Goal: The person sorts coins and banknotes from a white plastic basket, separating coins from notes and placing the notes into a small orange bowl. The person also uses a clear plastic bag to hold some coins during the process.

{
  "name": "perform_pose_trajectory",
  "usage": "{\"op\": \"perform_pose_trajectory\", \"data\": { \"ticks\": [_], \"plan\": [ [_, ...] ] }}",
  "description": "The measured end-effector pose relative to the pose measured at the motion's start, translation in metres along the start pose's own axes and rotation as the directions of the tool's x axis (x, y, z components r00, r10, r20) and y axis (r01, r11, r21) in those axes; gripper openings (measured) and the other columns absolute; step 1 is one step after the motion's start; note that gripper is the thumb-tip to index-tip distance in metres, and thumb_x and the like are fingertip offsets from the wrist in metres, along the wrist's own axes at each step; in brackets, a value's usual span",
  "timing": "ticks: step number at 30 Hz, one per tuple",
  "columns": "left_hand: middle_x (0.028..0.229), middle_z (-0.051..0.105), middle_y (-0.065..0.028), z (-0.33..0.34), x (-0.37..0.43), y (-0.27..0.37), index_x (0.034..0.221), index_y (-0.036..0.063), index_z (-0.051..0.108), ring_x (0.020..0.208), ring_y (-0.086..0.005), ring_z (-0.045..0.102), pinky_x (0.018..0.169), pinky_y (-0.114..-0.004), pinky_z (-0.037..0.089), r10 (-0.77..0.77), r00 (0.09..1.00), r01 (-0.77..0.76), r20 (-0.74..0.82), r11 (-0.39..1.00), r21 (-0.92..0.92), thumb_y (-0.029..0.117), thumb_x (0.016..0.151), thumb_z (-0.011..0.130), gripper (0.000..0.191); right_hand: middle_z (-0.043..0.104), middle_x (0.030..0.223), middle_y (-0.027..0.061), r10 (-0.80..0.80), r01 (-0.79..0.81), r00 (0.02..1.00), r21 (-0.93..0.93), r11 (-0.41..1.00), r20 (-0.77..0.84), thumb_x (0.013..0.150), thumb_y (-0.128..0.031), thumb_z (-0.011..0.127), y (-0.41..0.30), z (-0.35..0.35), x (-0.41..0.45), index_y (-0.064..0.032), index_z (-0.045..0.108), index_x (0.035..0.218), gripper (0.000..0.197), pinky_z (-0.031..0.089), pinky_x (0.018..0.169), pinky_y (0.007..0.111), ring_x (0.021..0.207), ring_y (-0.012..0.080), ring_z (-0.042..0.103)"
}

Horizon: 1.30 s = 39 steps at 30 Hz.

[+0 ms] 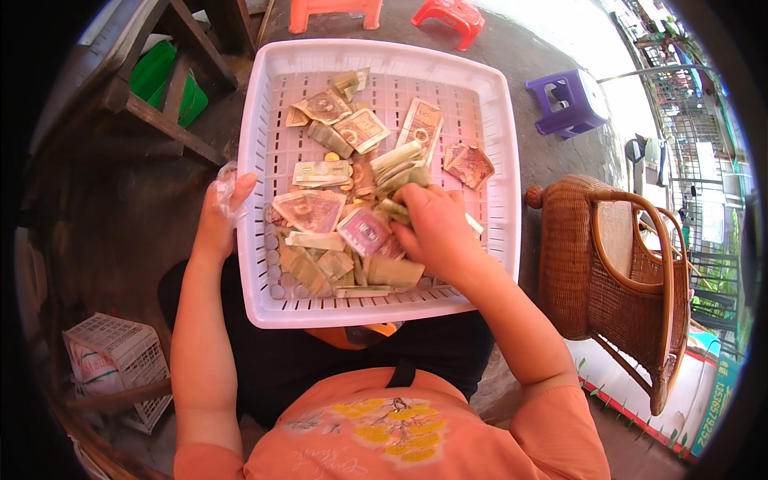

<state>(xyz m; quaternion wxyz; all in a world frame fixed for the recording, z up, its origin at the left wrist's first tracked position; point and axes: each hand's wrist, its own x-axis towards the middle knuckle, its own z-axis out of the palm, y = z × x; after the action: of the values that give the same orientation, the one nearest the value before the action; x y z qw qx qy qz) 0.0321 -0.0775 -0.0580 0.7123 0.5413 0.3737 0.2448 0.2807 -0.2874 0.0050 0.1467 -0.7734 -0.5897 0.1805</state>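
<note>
A white slotted plastic basket (378,316) rests over my lap, holding crumpled banknotes and several coins. My left hand (223,201) grips its left rim, with a clear plastic bag (229,189) bunched around the fingers. Inside the basket, on the right, my right hand (435,231) pinches a folded banknote (393,211) between thumb and fingers. Just beyond that hand stands a bundle of folded notes (399,165). A purple-red note (364,231) lies left of my fingertips. Silver coins (274,258) gather in the near left corner; a few golden coins (332,156) show between notes in the middle.
A purple stool (570,102) and a wicker chair (564,258) stand at the right. Red stools (451,18) are beyond the basket. At the left are a wooden frame (171,135), a green bucket (192,99) and a white plastic crate (129,354).
</note>
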Motion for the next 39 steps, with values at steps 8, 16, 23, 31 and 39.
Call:
{"op": "perform_pose_trajectory", "data": {
  "ticks": [8,16,23,31,39],
  "plan": [
    [0.111,0.066,-0.0069,0.002,-0.001,-0.001,0.120,-0.0018,0.062,0.098,-0.0132,0.061,0.088,-0.029,0.049,0.009,1.000,-0.010,-0.008,0.999,-0.034,0.036,0.093,0.069,0.047,0.066,0.100,0.0104,0.073,-0.072,0.997,-0.174,0.982,-0.003,0.081,-0.011,0.067,0.020,-0.025,0.015,-0.0078,0.059,0.106,0.027,0.041,0.095,0.045,0.102,0.0304,0.061],
    [0.113,0.066,-0.0071,0.001,0.000,-0.001,0.122,-0.0017,0.061,0.099,-0.0132,0.061,0.090,-0.030,0.049,-0.014,1.000,0.015,0.006,0.999,-0.045,0.035,0.093,0.070,0.048,0.066,0.105,0.0191,-0.001,-0.021,0.990,-0.153,0.988,-0.141,0.079,-0.010,0.070,0.080,-0.055,0.078,-0.0048,0.060,0.113,0.036,0.047,0.091,0.046,0.104,0.0391,0.061],
    [0.113,0.066,-0.0066,-0.002,0.000,-0.004,0.122,-0.0013,0.061,0.100,-0.0135,0.060,0.091,-0.030,0.048,-0.012,1.000,0.012,-0.001,0.999,-0.045,0.035,0.093,0.071,0.047,0.061,0.101,0.0073,-0.218,0.174,0.958,-0.227,0.958,-0.185,0.076,-0.002,0.071,0.057,-0.054,0.063,-0.0225,0.063,0.134,0.062,0.043,0.095,0.041,0.103,0.0306,0.056],
    [0.112,0.066,-0.0061,-0.001,0.000,-0.001,0.121,-0.0018,0.062,0.100,-0.0126,0.060,0.090,-0.029,0.048,0.002,1.000,-0.002,0.007,1.000,0.002,0.035,0.094,0.069,0.047,0.060,0.098,0.0014,-0.318,0.284,0.948,-0.468,0.837,0.005,0.081,-0.011,0.068,0.061,-0.052,0.079,-0.0253,0.072,0.115,0.037,0.036,0.099,0.042,0.106,0.0238,0.053],
    [0.111,0.067,-0.0060,0.000,-0.001,0.000,0.120,-0.0020,0.063,0.098,-0.0120,0.061,0.089,-0.028,0.048,0.014,1.000,-0.014,0.003,1.000,-0.020,0.035,0.094,0.069,0.046,0.058,0.102,0.0061,-0.217,0.154,0.969,-0.397,0.905,-0.121,0.083,-0.027,0.077,0.057,-0.055,0.084,-0.0229,0.067,0.128,0.046,0.032,0.105,0.045,0.112,0.0267,0.051]
  ]
}}
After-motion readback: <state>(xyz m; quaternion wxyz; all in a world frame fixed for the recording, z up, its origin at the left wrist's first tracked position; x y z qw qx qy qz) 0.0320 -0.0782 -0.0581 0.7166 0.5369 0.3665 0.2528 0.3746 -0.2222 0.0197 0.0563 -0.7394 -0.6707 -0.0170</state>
